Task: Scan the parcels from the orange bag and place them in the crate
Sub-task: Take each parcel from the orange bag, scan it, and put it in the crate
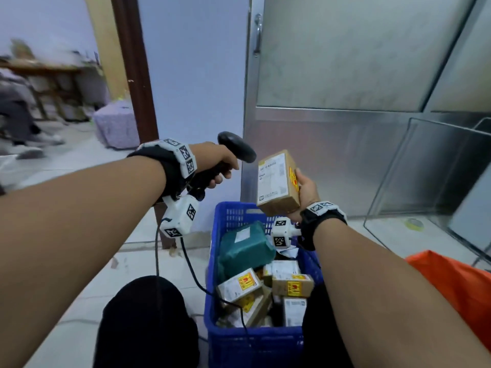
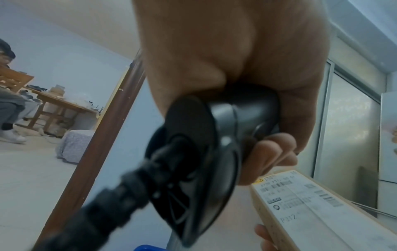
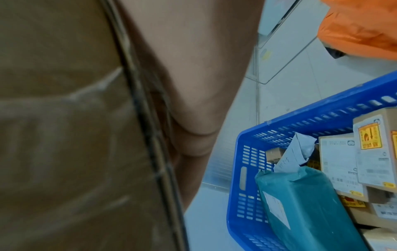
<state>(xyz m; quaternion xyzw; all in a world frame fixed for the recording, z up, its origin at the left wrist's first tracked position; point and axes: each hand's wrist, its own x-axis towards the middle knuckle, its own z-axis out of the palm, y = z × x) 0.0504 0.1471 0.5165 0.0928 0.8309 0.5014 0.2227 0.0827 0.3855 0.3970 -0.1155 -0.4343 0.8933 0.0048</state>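
Note:
My right hand holds a small cardboard parcel upright above the far end of the blue crate, its white label turned toward the scanner. My left hand grips the handle of a black barcode scanner, whose head points at that label from close range. The left wrist view shows the scanner's base with its cable and the parcel's label. The right wrist view is mostly filled by the parcel's brown side and my palm. The orange bag lies at my right.
The crate holds a green wrapped parcel and several small labelled boxes. The scanner cable trails into the crate. A metal door stands behind, with a clear acrylic panel to the right. A seated person is at far left.

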